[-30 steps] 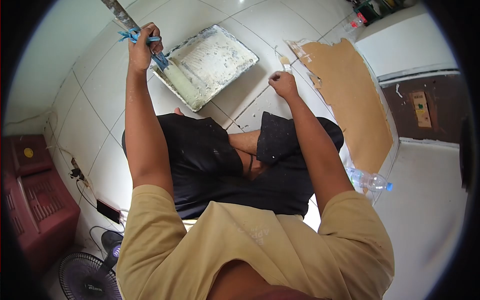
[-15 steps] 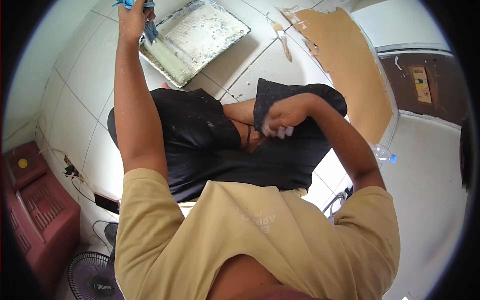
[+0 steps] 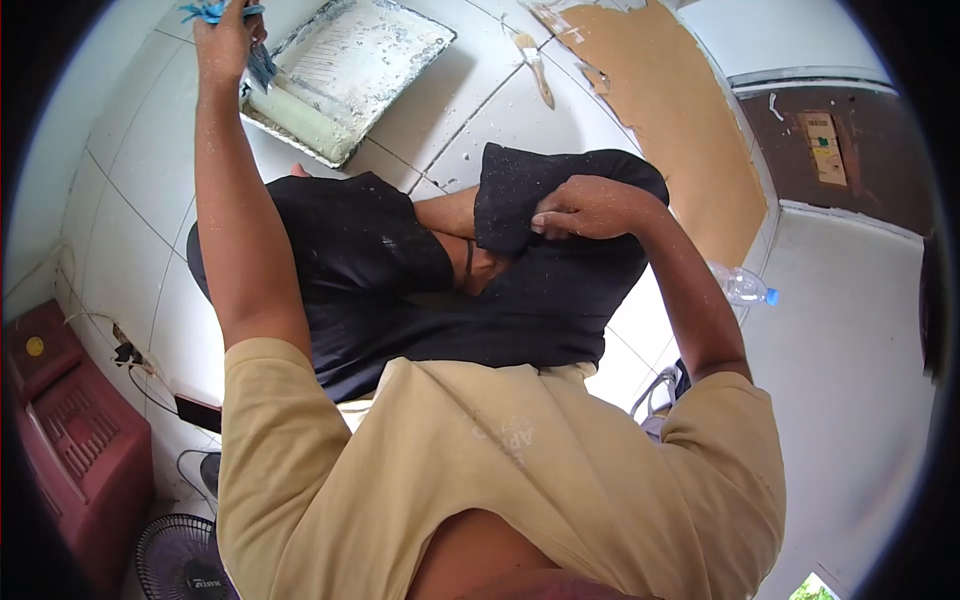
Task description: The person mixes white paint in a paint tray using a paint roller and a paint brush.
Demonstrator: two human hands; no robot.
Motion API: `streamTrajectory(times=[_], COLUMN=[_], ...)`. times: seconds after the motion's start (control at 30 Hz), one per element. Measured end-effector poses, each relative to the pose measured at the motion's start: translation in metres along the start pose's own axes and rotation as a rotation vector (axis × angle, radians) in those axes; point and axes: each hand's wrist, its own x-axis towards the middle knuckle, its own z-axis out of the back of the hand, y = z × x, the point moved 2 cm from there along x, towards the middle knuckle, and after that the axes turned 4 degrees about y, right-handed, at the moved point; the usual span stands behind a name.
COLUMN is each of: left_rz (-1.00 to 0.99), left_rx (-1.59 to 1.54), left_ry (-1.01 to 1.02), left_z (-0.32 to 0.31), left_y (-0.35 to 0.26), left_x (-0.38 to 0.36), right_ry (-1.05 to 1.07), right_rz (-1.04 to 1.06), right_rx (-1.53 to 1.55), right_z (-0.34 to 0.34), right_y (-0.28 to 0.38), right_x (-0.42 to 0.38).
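The left hand (image 3: 222, 45) was closed around the handle end of a paint roller (image 3: 303, 122), with a blue strip (image 3: 205, 12) tied just beside the fingers, close to the top edge of the view. The roller lay in a paint-crusted tray (image 3: 375, 48) on the tiled floor (image 3: 120, 130), its sleeve along the tray's edge nearest the person. The left hand was just outside the tray's left corner; the sleeve lay on the nearer, inner side of that hand and well apart from the right hand (image 3: 592, 208).

The roller's long axis ran parallel to that near edge, slanting across in front of the person. Its handle end pointed forward and left to the grip, while the sleeve's free end pointed back and right, ending near the tray's closest corner.

The right hand rested on the black trousers (image 3: 400, 320), just beside the cuff of the right leg, with its fingers loosely curled; whether they pinched the cloth, I could not tell.

Beyond the tray's right corner a paintbrush (image 3: 534, 70) lay flat on the floor, bristles pointing away and handle towards the person. Near it ran the torn left edge of a cardboard sheet (image 3: 680, 120), with a clear bottle (image 3: 742, 287) by the sheet's near end.
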Motion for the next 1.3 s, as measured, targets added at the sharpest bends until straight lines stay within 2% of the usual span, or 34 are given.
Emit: streamTrajectory(times=[0.03,0.1,0.13,0.17,0.23,0.27,0.33,0.43,0.5,0.57,0.63,0.67,0.7,0.77,0.8,0.83,0.9,0.97,1.0,1.03,1.1,1.17,1.23,1.3], left_rz=[-0.008,0.030,0.031,0.030,-0.018,-0.034,-0.043,-0.111,-0.105,-0.118,-0.116,-0.091,-0.086,-0.045,-0.052,-0.040,-0.044,-0.029,-0.020,-0.013,-0.030,-0.029,-0.048,-0.063], left_rx=[0.004,-0.028,0.025,0.032,0.046,0.037,0.145,0.259,0.249,0.238,0.151,0.180,0.189,0.169,0.202,0.210,0.192,0.161,0.133,0.105,0.125,0.054,0.069,0.060], left_ry=[-0.009,-0.137,-0.141,-0.145,-0.178,-0.191,-0.269,-0.369,-0.480,-0.550,-0.594,-0.590,-0.609,-0.569,-0.547,-0.551,-0.541,-0.546,-0.537,-0.532,-0.574,-0.582,-0.628,-0.675], left_z=[-0.003,-0.011,-0.012,-0.009,0.000,0.017,0.035,0.057,0.069,0.072,0.080,0.085,0.087,0.091,0.096,0.100,0.102,0.103,0.107,0.112,0.110,0.115,0.116,0.115], left_y=[-0.001,-0.003,-0.011,-0.014,-0.019,-0.009,-0.013,-0.015,-0.013,-0.013,-0.008,-0.007,-0.004,0.005,0.012,0.017,0.024,0.024,0.026,0.029,0.029,0.027,0.022,0.026], left_x=[-0.001,-0.007,-0.014,-0.017,-0.015,-0.009,-0.010,-0.008,-0.001,0.010,0.021,0.029,0.036,0.052,0.060,0.065,0.078,0.087,0.090,0.091,0.086,0.082,0.080,0.077], right_ry=[-0.001,-0.607,-0.588,-0.643,-0.711,-0.714,-0.726,-0.632,-0.811,-0.792,-1.109,-1.193,-1.179,-1.204,-1.209,-1.195,-0.974,-0.669,-0.514,-0.493,-1.144,-1.330,-1.412,-1.391], right_rz=[0.006,0.548,0.491,0.465,0.230,0.236,-0.009,-0.048,-0.149,-0.159,-0.287,-0.284,-0.269,-0.351,-0.307,-0.303,0.191,0.438,0.520,0.531,0.281,-0.233,-0.327,-0.385], right_rx=[-0.010,0.326,0.501,0.530,0.285,0.286,0.188,0.299,0.088,0.093,0.050,0.038,0.030,-0.222,-0.345,-0.342,-0.424,-0.558,-0.445,-0.453,-0.347,-0.401,-0.211,-0.187], right_z=[0.001,0.013,0.028,0.042,0.063,0.070,0.083,0.100,0.101,0.110,0.122,0.132,0.140,0.155,0.156,0.152,0.136,0.121,0.130,0.135,0.183,0.252,0.314,0.366], right_y=[0.003,0.013,0.004,-0.007,-0.038,-0.054,-0.097,-0.161,-0.196,-0.200,-0.202,-0.202,-0.202,-0.188,-0.180,-0.169,-0.134,-0.094,-0.077,-0.089,-0.133,-0.179,-0.194,-0.199], right_x=[0.003,0.005,0.004,0.010,0.029,0.043,0.081,0.152,0.209,0.233,0.253,0.258,0.265,0.273,0.280,0.284,0.287,0.274,0.268,0.287,0.333,0.365,0.380,0.399])
